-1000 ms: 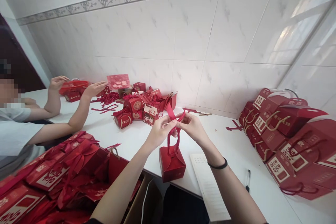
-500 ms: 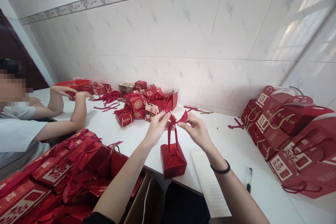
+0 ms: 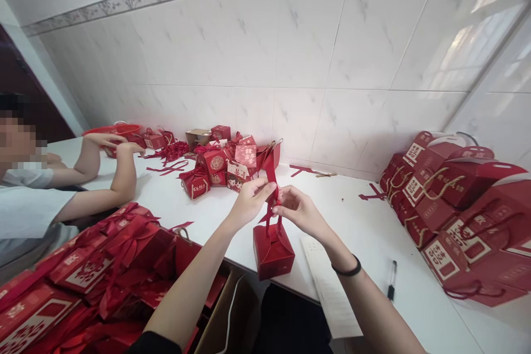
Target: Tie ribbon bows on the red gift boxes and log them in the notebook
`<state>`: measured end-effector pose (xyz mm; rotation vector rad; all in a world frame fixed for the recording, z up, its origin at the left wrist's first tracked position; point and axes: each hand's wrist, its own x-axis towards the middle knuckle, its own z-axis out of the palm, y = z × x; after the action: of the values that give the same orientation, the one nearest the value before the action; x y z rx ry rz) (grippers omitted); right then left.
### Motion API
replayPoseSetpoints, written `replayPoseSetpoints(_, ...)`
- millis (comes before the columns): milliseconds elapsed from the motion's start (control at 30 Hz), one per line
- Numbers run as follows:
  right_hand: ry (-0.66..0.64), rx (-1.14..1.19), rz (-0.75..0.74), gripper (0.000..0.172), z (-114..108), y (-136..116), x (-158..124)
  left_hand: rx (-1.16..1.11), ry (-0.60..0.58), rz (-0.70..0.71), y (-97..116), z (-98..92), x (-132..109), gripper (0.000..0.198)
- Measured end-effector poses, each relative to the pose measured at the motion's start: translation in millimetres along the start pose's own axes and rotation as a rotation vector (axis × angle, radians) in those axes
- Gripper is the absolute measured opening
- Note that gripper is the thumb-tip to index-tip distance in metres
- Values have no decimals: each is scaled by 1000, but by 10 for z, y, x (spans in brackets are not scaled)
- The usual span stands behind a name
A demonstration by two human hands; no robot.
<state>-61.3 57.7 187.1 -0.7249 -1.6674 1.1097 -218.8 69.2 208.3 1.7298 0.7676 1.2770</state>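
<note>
A small red gift box stands at the front edge of the white table, with a red ribbon rising from its top. My left hand pinches the ribbon from the left, between thumb and fingers. From the right, my right hand also has its fingertips closed on the ribbon, close to the left fingers. Both hands are above the box and do not touch its body. The fingers partly hide where the ribbon strands cross.
Beside my left arm, a carton holds several ribboned red boxes. More red boxes and loose ribbons lie toward the wall. Stacked boxes stand right, near a pen and paper. A co-worker's arms rest at left.
My right hand has moved left and slightly down, toward my left hand. The ribbon end it held out to the right is now drawn in, and a strand stands up above my left fingers.
</note>
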Motion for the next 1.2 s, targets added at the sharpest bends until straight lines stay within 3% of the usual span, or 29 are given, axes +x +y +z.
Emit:
replayPoseSetpoints(133, 111, -261, -40, 17, 32, 14, -16, 244, 7, 50, 54, -30, -41, 37)
replayPoseSetpoints(200, 186, -423, -74, 10, 53, 24, -23, 276, -7, 47, 59, -31, -64, 37)
replayPoseSetpoints(300, 257, -520, -59, 13, 90, 40, -29, 232, -1, 36, 27, -21, -90, 35)
replayPoseSetpoints(633, 351, -17, -47, 26, 155, -41, -32, -151, 112, 58, -131, -5, -145, 31)
replayPoseSetpoints(800, 609, -31, -122, 20, 254, -6, 19, -320, 263, 68, -236, 115, -214, 26)
replayPoseSetpoints(900, 678, -95, -215, 36, 303, 1, 26, -379, 345, 20, -247, 181, -257, 26)
replayPoseSetpoints(967, 666, -148, -247, 42, 311, -16, 25, -405, 348, 5, -226, 205, -269, 26)
replayPoseSetpoints(1067, 626, -180, -238, 36, 292, -77, 29, -442, 325, 1, -190, 229, -259, 26)
replayPoseSetpoints(1200, 562, -80, -175, 42, 241, -189, 47, -430, 333, -19, -185, 272, -224, 27)
